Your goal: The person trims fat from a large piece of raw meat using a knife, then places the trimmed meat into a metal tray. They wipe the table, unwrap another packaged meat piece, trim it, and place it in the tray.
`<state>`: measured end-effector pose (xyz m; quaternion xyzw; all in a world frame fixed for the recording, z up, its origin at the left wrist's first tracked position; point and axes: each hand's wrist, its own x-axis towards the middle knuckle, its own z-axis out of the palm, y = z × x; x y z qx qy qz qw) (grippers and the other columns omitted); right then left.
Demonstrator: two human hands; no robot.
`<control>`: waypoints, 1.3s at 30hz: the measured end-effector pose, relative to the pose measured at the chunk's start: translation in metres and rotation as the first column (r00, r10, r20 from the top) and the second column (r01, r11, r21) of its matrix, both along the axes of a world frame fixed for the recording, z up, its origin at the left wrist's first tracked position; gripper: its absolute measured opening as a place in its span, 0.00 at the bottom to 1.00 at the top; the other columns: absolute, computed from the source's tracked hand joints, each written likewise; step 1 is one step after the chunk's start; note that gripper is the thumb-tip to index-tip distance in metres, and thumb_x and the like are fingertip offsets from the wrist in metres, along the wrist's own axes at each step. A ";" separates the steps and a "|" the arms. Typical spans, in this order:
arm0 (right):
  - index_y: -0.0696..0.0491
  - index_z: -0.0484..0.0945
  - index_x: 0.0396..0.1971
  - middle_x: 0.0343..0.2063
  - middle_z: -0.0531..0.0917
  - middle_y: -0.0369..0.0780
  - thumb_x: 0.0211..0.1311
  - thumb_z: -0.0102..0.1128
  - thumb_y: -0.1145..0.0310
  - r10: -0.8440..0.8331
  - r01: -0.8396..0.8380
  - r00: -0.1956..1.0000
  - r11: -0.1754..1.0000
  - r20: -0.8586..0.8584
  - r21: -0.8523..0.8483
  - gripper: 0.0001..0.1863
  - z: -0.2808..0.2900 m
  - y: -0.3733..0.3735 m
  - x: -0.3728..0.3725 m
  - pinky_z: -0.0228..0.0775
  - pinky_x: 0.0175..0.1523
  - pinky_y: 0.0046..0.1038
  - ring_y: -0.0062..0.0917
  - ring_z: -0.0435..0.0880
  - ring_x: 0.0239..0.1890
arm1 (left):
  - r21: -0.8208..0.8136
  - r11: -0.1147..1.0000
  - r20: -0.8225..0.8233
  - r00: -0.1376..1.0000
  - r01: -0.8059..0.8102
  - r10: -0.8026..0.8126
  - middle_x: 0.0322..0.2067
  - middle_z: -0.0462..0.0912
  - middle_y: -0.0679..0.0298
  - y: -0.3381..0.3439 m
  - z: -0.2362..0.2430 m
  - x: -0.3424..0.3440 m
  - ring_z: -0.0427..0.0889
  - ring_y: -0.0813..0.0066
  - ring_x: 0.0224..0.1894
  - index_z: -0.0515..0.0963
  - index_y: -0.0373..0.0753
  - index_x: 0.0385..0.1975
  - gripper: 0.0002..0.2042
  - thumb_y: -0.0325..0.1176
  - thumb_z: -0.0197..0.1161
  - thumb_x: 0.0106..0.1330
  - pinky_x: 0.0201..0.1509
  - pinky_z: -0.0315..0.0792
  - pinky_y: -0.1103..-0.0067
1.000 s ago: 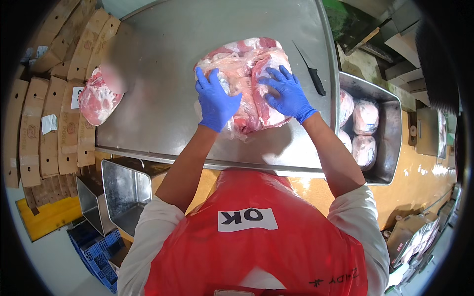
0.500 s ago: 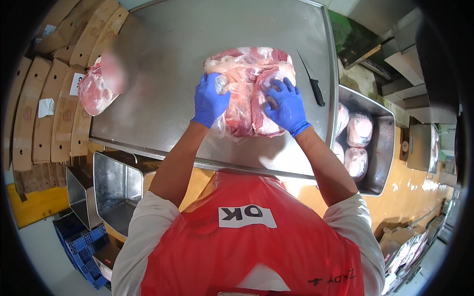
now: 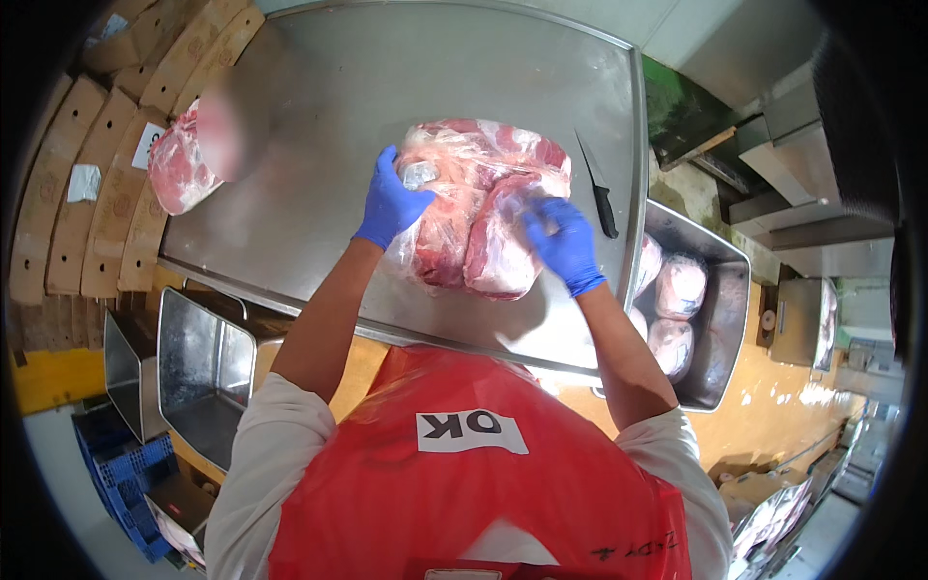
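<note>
A large block of raw meat [image 3: 449, 237], wrapped in clear plastic film, lies on the steel table. Along its left side is my left hand [image 3: 391, 203] in a blue glove, thumb spread from the stretched fingers, beside a crumpled patch of film. At the block's right edge, my right hand [image 3: 565, 246], also blue-gloved, is smeared by motion; whether its fingers pinch the film cannot be made out. To the right of the meat rests a knife [image 3: 603, 198] with a black handle and a thin blade angled toward the far side.
The steel table [image 3: 329, 106] has a raised rim. Another meat piece [image 3: 177, 169] sits at its left edge, by stacked cardboard boxes [image 3: 106, 237]. On the right, a metal tub [image 3: 710, 333] holds several wrapped meat pieces. Metal bins [image 3: 208, 362] and blue crates [image 3: 130, 483] stand lower left.
My right hand has slid off the top of the meat to its right edge. My left hand has shifted outward, its fingers lifting from the film. The whole view has shifted slightly.
</note>
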<state>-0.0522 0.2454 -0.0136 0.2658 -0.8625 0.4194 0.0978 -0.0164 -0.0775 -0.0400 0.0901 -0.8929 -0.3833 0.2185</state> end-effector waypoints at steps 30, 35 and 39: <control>0.58 0.77 0.66 0.42 0.87 0.45 0.68 0.65 0.74 -0.268 0.160 0.919 0.925 0.289 0.345 0.26 0.119 0.094 0.161 0.77 0.50 0.29 0.28 0.86 0.43 | 0.423 0.842 0.289 0.831 0.335 -0.476 0.62 0.81 0.52 -0.047 -0.008 -0.076 0.80 0.54 0.64 0.67 0.45 0.72 0.42 0.42 0.77 0.55 0.68 0.73 0.67; 0.44 0.83 0.61 0.28 0.82 0.41 0.63 0.69 0.75 -0.126 0.000 0.983 0.734 0.136 0.679 0.25 0.198 0.029 0.155 0.76 0.35 0.35 0.37 0.84 0.28 | 0.419 0.820 0.279 0.804 0.390 -0.525 0.62 0.81 0.52 -0.046 -0.010 -0.086 0.80 0.53 0.64 0.67 0.47 0.72 0.42 0.45 0.76 0.55 0.68 0.73 0.66; 0.40 0.87 0.56 0.27 0.83 0.43 0.64 0.69 0.67 -0.074 -0.031 0.994 0.553 0.086 0.833 0.20 0.237 -0.003 0.127 0.77 0.33 0.38 0.39 0.85 0.27 | 0.349 0.854 0.338 0.798 0.386 -0.499 0.62 0.81 0.52 -0.043 -0.001 -0.084 0.80 0.52 0.64 0.67 0.47 0.73 0.42 0.45 0.75 0.54 0.69 0.72 0.66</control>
